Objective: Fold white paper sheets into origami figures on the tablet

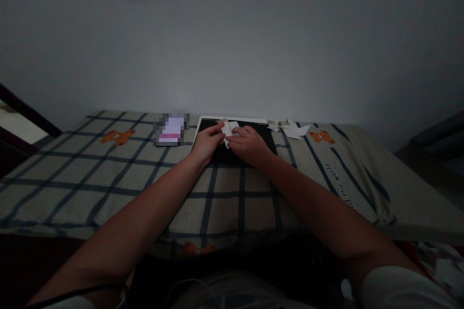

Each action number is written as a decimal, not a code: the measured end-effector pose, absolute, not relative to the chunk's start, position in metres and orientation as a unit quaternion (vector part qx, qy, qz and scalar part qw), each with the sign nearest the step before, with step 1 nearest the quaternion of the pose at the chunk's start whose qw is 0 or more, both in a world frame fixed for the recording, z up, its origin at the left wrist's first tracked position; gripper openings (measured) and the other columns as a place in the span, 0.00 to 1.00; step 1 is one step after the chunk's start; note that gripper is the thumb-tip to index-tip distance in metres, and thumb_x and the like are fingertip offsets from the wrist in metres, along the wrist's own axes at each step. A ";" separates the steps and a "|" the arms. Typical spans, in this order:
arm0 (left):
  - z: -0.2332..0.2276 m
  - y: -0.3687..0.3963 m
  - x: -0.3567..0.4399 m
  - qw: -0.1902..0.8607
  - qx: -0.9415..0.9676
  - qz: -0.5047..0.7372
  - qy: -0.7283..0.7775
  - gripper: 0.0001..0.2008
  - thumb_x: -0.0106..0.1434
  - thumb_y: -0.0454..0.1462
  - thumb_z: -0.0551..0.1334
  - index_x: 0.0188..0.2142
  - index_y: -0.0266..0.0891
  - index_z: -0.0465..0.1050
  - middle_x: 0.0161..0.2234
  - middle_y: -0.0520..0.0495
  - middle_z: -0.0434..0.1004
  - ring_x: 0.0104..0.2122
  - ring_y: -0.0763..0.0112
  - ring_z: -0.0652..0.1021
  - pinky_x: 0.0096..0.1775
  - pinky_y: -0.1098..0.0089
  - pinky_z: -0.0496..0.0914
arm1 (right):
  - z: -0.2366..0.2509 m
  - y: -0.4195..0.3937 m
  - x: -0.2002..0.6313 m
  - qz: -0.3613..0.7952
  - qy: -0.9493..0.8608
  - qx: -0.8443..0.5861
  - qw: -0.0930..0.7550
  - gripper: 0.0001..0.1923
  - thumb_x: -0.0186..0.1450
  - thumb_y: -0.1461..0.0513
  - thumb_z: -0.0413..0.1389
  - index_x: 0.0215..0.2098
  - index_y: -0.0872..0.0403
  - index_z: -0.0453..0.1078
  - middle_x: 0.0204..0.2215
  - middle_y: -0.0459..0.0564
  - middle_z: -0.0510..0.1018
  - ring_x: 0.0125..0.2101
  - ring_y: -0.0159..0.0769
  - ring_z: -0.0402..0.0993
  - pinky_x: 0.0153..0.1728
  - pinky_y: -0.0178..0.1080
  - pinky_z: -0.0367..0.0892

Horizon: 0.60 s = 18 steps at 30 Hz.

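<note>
A small piece of folded white paper (228, 129) is held between my two hands, over a black notebook or board (226, 155) with a row of holes along its far edge. My left hand (208, 144) pinches the paper's left side between thumb and fingers. From the right, my right hand (251, 145) grips the opposite side, its fingers bent over the paper. Parts of the paper are hidden by the fingers, and its exact folds are too small to make out.
Folded white paper pieces (296, 130) lie right of the black notebook. To the left rests a phone-like object with a blurred screen (173, 129). A checked tablecloth (145, 193) covers the table, which stands against a grey wall (232, 48).
</note>
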<state>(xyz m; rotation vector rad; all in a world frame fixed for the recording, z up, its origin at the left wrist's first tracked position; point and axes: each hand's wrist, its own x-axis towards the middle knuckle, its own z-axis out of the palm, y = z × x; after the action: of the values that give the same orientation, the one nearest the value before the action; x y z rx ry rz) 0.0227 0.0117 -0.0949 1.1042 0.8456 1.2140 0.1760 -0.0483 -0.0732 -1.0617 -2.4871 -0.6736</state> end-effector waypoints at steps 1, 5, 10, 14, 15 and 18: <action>-0.095 0.012 0.022 0.603 0.480 0.522 0.365 0.24 0.43 0.31 0.67 0.43 0.33 0.75 0.34 0.46 0.77 0.29 0.74 0.74 0.37 0.71 0.68 | -0.073 -0.048 0.176 -0.238 -0.878 -0.375 0.178 0.10 0.66 0.65 0.48 0.39 0.56 0.71 0.38 0.53 0.77 0.49 0.43 0.61 0.45 0.45 0.52; -0.094 0.014 0.021 0.613 0.485 0.513 0.355 0.26 0.42 0.31 0.69 0.45 0.34 0.74 0.35 0.45 0.77 0.30 0.74 0.75 0.39 0.70 0.69 | -0.073 -0.050 0.176 -0.232 -0.878 -0.375 0.187 0.11 0.66 0.66 0.48 0.40 0.55 0.71 0.39 0.53 0.77 0.49 0.43 0.61 0.46 0.46 0.52; -0.095 0.019 0.018 0.568 0.514 0.529 0.366 0.26 0.44 0.32 0.68 0.46 0.33 0.73 0.36 0.44 0.77 0.32 0.71 0.75 0.40 0.68 0.69 | -0.071 -0.052 0.176 -0.193 -0.872 -0.375 0.247 0.14 0.67 0.64 0.46 0.46 0.52 0.69 0.48 0.51 0.74 0.49 0.41 0.63 0.47 0.45 0.55; -0.097 0.021 0.014 0.523 0.557 0.533 0.364 0.26 0.47 0.34 0.67 0.48 0.33 0.73 0.38 0.43 0.77 0.33 0.70 0.75 0.42 0.66 0.68 | -0.076 -0.044 0.183 -0.103 -0.812 -0.420 0.392 0.14 0.67 0.63 0.47 0.48 0.54 0.69 0.45 0.52 0.75 0.47 0.37 0.66 0.47 0.42 0.58; -0.097 0.021 0.014 0.510 0.569 0.531 0.366 0.26 0.48 0.34 0.67 0.48 0.34 0.72 0.38 0.43 0.77 0.33 0.70 0.75 0.42 0.66 0.68 | -0.078 -0.042 0.185 -0.081 -0.792 -0.433 0.423 0.14 0.66 0.62 0.47 0.47 0.54 0.69 0.43 0.52 0.75 0.46 0.37 0.67 0.47 0.42 0.59; -0.096 0.019 0.013 0.479 0.605 0.519 0.368 0.25 0.50 0.36 0.66 0.49 0.34 0.72 0.38 0.42 0.77 0.32 0.69 0.75 0.42 0.64 0.69 | -0.084 -0.034 0.192 -0.012 -0.746 -0.476 0.466 0.12 0.64 0.60 0.52 0.42 0.55 0.72 0.35 0.51 0.78 0.38 0.36 0.70 0.41 0.39 0.63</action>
<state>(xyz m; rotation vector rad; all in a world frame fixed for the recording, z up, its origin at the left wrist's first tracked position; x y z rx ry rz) 0.0130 0.0191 -0.0957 1.4766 0.8983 1.2666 0.1916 -0.0343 -0.0839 -1.1699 -1.8309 -0.0287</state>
